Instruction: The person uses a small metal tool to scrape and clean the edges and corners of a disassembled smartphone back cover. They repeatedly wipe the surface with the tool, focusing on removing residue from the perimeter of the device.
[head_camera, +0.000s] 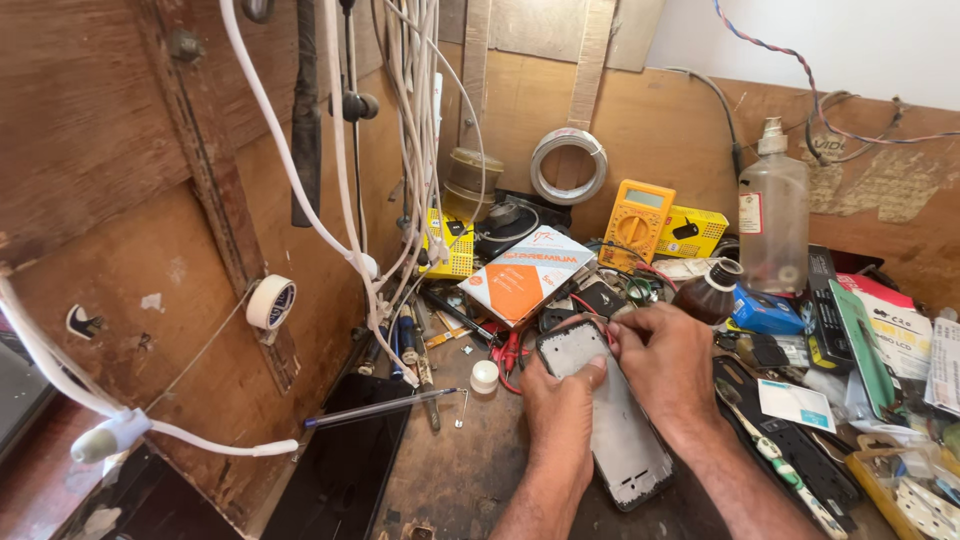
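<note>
Between both hands: phone frame (615, 425), flat on the bench (460, 470)
Left hand (558, 400): thumb pressing the frame's top edge
Right hand (668, 362): fingers pinched on its top right corner
Just beyond the grip: orange box (525, 272), red leads (510, 355)

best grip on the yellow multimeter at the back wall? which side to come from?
Grip the yellow multimeter by its two long side edges, coming from the front: it leans upright against the wooden wall, the yellow box crowds its right side, and clutter hides its base.
</note>
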